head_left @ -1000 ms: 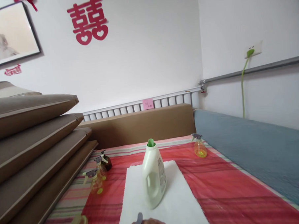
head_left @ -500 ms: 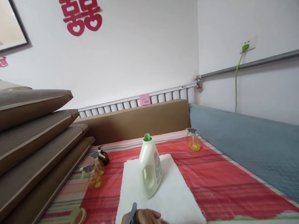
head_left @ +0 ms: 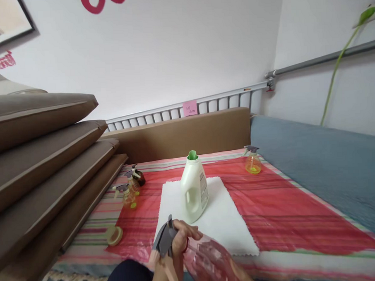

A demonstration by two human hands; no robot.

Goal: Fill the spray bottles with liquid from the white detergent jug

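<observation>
In the head view, my left hand point(head_left: 183, 236) is closed around the neck of a clear pink spray bottle point(head_left: 209, 261) with a grey and pink trigger head point(head_left: 165, 239). The bottle is tilted, its head to the left and its body to the right. My right hand point(head_left: 241, 275) grips the lower body, partly cut off by the bottom edge. Just beyond them a white detergent jug point(head_left: 193, 194) stands upright on a white cloth point(head_left: 230, 227), with a green spout point(head_left: 192, 155) on top.
Several spray bottles stand around: amber-tinted ones point(head_left: 128, 197) and a dark brown one point(head_left: 140, 177) at left, one with yellow liquid point(head_left: 253, 164) at right. A pale round lid point(head_left: 114, 235) lies on the red sheet point(head_left: 289, 202). Stacked brown cushions point(head_left: 45, 163) border the left.
The view has tilted downward, so things appear higher. The pink spray bottle's body and my right hand have come into sight. My left hand has risen in the picture with the trigger head.
</observation>
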